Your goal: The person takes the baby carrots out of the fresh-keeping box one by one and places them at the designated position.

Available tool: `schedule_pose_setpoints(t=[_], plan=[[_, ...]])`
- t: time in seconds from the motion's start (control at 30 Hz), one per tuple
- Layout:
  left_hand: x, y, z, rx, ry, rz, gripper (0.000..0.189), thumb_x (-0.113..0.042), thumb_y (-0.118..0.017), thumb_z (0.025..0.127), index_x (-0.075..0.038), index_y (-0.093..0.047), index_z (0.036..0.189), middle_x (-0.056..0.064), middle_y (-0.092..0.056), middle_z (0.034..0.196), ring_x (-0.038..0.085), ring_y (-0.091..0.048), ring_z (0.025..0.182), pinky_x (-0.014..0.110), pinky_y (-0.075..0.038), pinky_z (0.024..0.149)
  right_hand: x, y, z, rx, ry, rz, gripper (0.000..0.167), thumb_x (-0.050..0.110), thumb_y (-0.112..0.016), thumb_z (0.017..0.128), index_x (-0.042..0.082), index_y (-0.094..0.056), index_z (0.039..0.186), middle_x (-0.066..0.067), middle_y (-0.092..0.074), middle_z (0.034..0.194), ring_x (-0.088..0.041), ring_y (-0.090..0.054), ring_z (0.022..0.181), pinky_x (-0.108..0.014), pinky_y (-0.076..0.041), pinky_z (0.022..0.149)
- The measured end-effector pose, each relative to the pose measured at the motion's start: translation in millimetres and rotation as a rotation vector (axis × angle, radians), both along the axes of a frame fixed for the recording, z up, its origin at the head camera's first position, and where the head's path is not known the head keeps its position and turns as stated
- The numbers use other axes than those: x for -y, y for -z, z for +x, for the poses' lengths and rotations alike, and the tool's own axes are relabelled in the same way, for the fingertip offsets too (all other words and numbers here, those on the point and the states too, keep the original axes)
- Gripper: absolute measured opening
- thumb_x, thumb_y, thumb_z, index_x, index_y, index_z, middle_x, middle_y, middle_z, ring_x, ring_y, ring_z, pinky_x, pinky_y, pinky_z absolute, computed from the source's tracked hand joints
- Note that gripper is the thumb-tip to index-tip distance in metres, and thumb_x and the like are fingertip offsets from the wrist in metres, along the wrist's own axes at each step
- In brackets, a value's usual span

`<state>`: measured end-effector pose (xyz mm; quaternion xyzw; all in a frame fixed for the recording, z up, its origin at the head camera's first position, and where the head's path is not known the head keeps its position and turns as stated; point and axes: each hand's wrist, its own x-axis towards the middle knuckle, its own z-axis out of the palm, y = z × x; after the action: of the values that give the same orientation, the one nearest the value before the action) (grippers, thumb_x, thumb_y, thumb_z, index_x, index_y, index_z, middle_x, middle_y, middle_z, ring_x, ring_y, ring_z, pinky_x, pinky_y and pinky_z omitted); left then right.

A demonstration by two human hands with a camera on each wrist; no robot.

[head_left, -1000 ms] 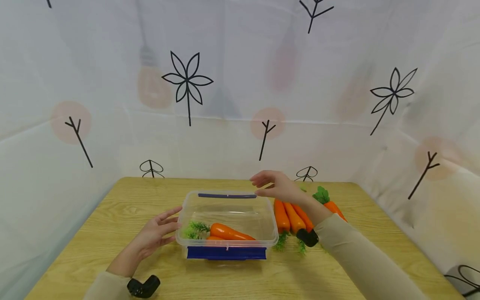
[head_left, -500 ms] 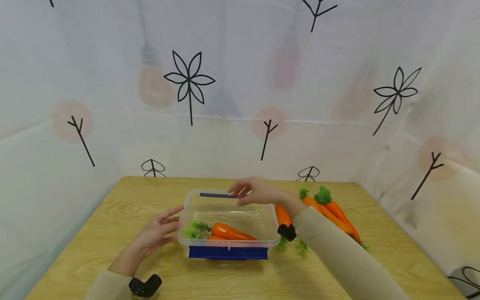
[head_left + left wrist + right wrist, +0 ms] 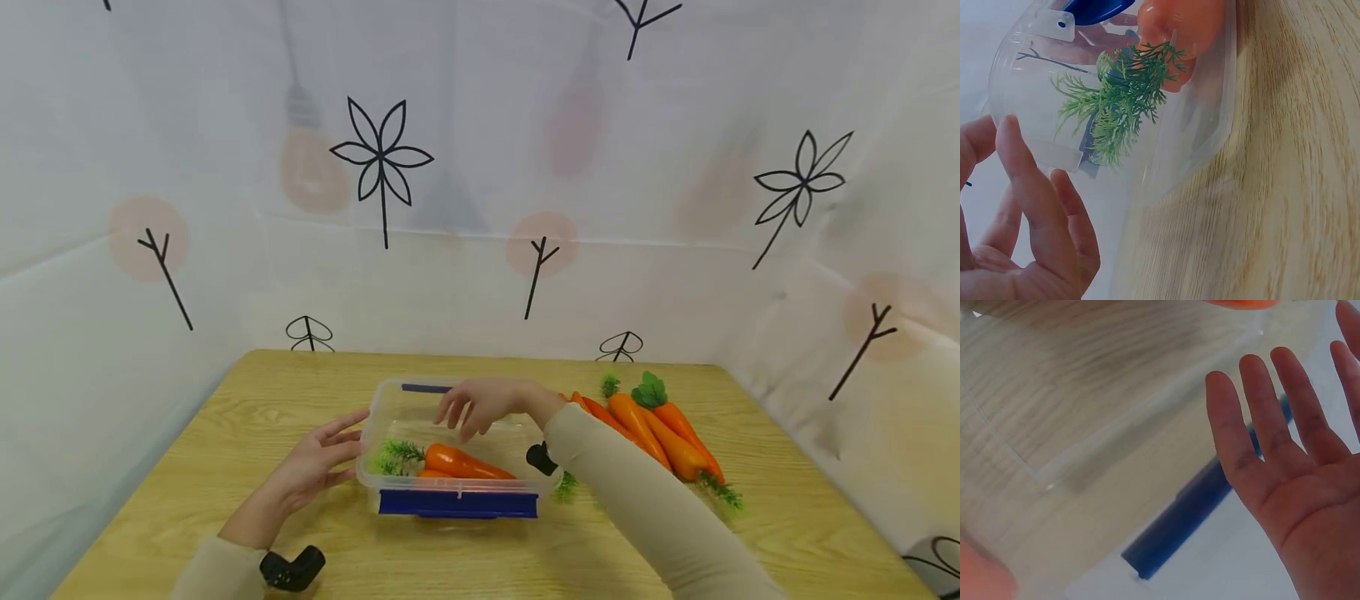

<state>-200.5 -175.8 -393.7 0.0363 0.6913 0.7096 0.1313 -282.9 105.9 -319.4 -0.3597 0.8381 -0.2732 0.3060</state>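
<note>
A clear plastic food box [image 3: 405,482] with blue side latches [image 3: 459,503] stands lidless on the table. Toy carrots [image 3: 465,463] lie inside near its front wall, their green feathery leaves [image 3: 1116,100] toward the left end. My left hand [image 3: 318,462] has its fingertips at the box's left rim, fingers spread and loosely bent. Over the box's opening hangs my right hand [image 3: 487,404], fingers extended and holding nothing. The right wrist view shows that palm [image 3: 1316,500] bare, in front of the far blue latch [image 3: 1179,519].
Several more toy carrots [image 3: 660,433] lie in a heap on the wooden table [image 3: 300,383] to the right of the box, partly behind my right sleeve [image 3: 630,500]. A white patterned cloth [image 3: 465,292] hangs behind the table.
My right hand has moved left and down from the box's back right corner to over its opening. The left hand has stayed at the left rim. More of the carrots on the right now shows.
</note>
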Motion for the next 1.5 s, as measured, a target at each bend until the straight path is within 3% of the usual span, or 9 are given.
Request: schedule_pose_setpoints(t=[0.17, 0.33, 0.67, 0.93, 1.13, 1.3, 1.5], plan=[[0.2, -0.8, -0.1, -0.010, 0.010, 0.001, 0.067, -0.017, -0.066, 0.088, -0.008, -0.032, 0.146, 0.026, -0.034, 0.139, 0.019, -0.057, 0.097, 0.025, -0.051, 0.070, 7.2, 13.4, -3.0, 0.072, -0.014, 0.088, 0.040, 0.003, -0.065, 0.086, 0.015, -0.058, 0.123, -0.009, -0.056, 0.118, -0.017, -0.058, 0.097, -0.041, -0.051, 0.079], [-0.3, -0.7, -0.2, -0.004, 0.005, -0.003, 0.067, -0.017, -0.066, 0.088, -0.009, -0.033, 0.145, 0.024, -0.037, 0.138, 0.020, -0.057, 0.097, 0.025, -0.051, 0.069, 10.1, 25.9, -1.4, 0.098, 0.010, 0.167, 0.047, 0.003, -0.068, 0.083, 0.026, -0.056, 0.122, -0.004, -0.055, 0.118, -0.016, -0.057, 0.097, -0.040, -0.053, 0.075], [-2.4, -2.0, -0.2, -0.008, -0.001, -0.011, 0.067, -0.017, -0.067, 0.087, -0.009, -0.034, 0.145, 0.023, -0.036, 0.138, 0.019, -0.057, 0.097, 0.026, -0.052, 0.069, 12.3, 30.0, 1.9, 0.129, 0.031, 0.154, 0.052, -0.006, -0.069, 0.079, 0.026, -0.053, 0.118, -0.006, -0.051, 0.112, -0.019, -0.060, 0.082, -0.035, -0.054, 0.067], [-4.0, -3.2, 0.2, 0.001, -0.009, -0.017, 0.066, -0.018, -0.067, 0.087, -0.009, -0.034, 0.145, 0.025, -0.036, 0.138, 0.021, -0.057, 0.098, 0.026, -0.051, 0.070, 9.5, 18.3, -1.9, 0.045, 0.056, 0.050, 0.056, -0.005, -0.071, 0.077, 0.024, -0.052, 0.120, -0.006, -0.051, 0.113, -0.019, -0.061, 0.083, -0.032, -0.054, 0.067], [-4.2, -2.4, 0.5, 0.017, -0.023, -0.020, 0.064, -0.016, -0.065, 0.088, -0.010, -0.035, 0.144, 0.025, -0.036, 0.139, 0.021, -0.057, 0.099, 0.029, -0.051, 0.072, 4.3, 1.2, -2.1, 0.041, 0.056, -0.098, 0.054, -0.006, -0.069, 0.078, 0.015, -0.048, 0.122, -0.011, -0.048, 0.111, -0.025, -0.060, 0.089, -0.034, -0.054, 0.069], [-3.2, -1.1, 0.8, 0.015, -0.039, -0.024, 0.059, -0.012, -0.061, 0.090, -0.010, -0.036, 0.144, 0.025, -0.036, 0.138, 0.021, -0.057, 0.100, 0.031, -0.050, 0.074, -0.9, -10.4, 0.8, 0.019, 0.050, -0.210, 0.055, -0.005, -0.068, 0.079, 0.014, -0.045, 0.126, -0.013, -0.046, 0.113, -0.027, -0.059, 0.093, -0.036, -0.054, 0.071], [-4.1, -1.4, 0.6, 0.012, -0.047, -0.022, 0.059, -0.011, -0.061, 0.090, -0.009, -0.037, 0.144, 0.025, -0.038, 0.138, 0.022, -0.056, 0.101, 0.030, -0.051, 0.073, -9.5, -23.5, 10.6, -0.076, 0.085, -0.318, 0.057, 0.001, -0.072, 0.080, 0.016, -0.045, 0.128, -0.013, -0.048, 0.116, -0.025, -0.059, 0.094, -0.036, -0.053, 0.074]])
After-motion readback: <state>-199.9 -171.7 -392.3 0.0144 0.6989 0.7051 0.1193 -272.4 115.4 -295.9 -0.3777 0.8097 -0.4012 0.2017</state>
